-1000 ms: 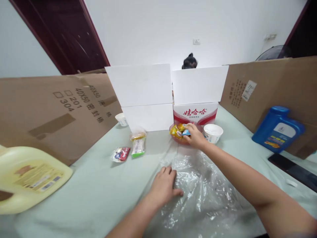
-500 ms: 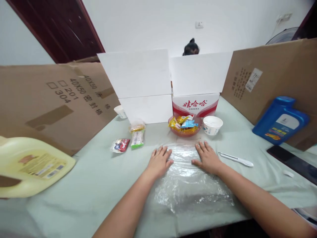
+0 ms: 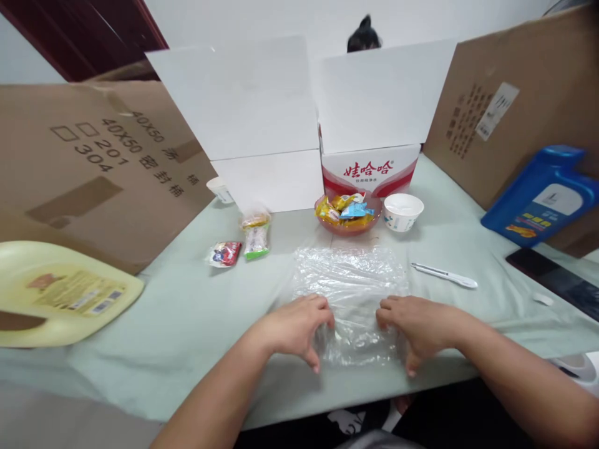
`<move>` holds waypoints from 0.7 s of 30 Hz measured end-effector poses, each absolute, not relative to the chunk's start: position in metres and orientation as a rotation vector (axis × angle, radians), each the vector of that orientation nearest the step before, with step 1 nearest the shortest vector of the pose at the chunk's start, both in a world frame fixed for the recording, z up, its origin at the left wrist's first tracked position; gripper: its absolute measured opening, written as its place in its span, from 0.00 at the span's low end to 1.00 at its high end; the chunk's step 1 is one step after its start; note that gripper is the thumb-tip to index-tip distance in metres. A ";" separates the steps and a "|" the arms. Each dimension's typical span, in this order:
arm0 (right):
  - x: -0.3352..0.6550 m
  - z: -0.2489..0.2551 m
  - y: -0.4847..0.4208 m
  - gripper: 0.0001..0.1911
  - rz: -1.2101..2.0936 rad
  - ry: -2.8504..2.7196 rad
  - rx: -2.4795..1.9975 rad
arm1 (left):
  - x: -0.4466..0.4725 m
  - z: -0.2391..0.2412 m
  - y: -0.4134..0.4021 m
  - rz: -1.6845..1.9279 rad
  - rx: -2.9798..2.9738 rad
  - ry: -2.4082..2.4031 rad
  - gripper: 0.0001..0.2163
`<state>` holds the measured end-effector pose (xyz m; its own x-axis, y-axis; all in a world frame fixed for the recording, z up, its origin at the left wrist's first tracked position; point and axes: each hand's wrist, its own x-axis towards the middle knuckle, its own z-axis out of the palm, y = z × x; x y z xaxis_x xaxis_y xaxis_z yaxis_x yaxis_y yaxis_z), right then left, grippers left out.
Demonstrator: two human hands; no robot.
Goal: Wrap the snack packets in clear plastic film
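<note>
Left grip (image 3: 297,324) and right grip (image 3: 418,325) loosely curled at plastic sheet (image 3: 349,271)

Thumbs apart from fingers; nothing visibly pinched. Sheet wrinkled, just nearside of the bowl (image 3: 345,231). Uneven drag could bunch or tear it, being thin.

Forward passage is blocked by white cardboard panels (image 3: 234,100) and the red-printed carton (image 3: 369,171), with the snack-filled bowl (image 3: 349,231) and white paper bowl (image 3: 403,215) set close before it. Both sides are walled by brown cardboard. Left of the plastic sheet (image 3: 349,271), open surface (image 3: 182,330) is left up to the yellow jug (image 3: 60,280); rightward, only the slim white-handled tool (image 3: 444,275) is met before the phone (image 3: 555,284) and blue bottle (image 3: 538,202).
</note>
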<state>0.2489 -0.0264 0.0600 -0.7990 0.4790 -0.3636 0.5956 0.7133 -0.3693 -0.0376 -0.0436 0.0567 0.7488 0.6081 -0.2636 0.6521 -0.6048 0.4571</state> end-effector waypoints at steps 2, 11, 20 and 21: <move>0.245 0.054 -0.024 0.33 -0.512 2.703 0.946 | -0.037 0.050 -0.042 -0.117 2.490 1.097 0.34; 0.273 0.071 -0.009 0.10 -0.729 2.787 0.963 | -0.051 0.059 -0.030 0.089 2.331 1.160 0.07; 0.293 0.077 0.009 0.15 -1.730 2.547 1.086 | -0.063 0.059 -0.018 0.412 1.609 1.103 0.11; 0.290 0.069 0.014 0.15 -1.706 2.557 1.251 | -0.064 0.054 -0.014 0.476 1.606 1.168 0.12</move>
